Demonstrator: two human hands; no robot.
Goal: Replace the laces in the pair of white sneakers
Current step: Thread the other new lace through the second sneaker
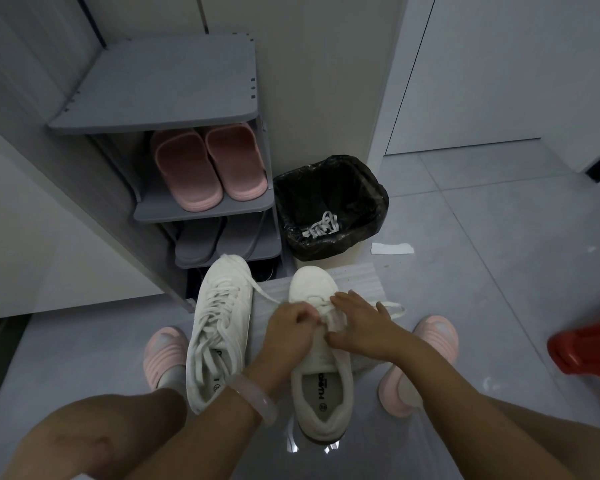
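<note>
Two white sneakers stand on the grey floor, toes pointing away from me. The left sneaker [219, 327] is laced, with loose lace ends trailing over its tongue. Over the eyelets of the right sneaker [321, 375], my left hand [290, 332] pinches a white lace [394, 309]. My right hand [359, 327] rests on the sneaker's upper with fingers spread, touching the lace; one lace end runs out to the right past that hand. An old white lace [321, 226] lies in the black-lined bin [329, 206].
A grey shoe rack [174, 95] holds pink slippers [208, 168] and grey slippers on its lower shelves. A white paper strip [392, 248] lies on the floor by the bin. A red object [586, 348] sits at the right edge. My feet wear pink slippers.
</note>
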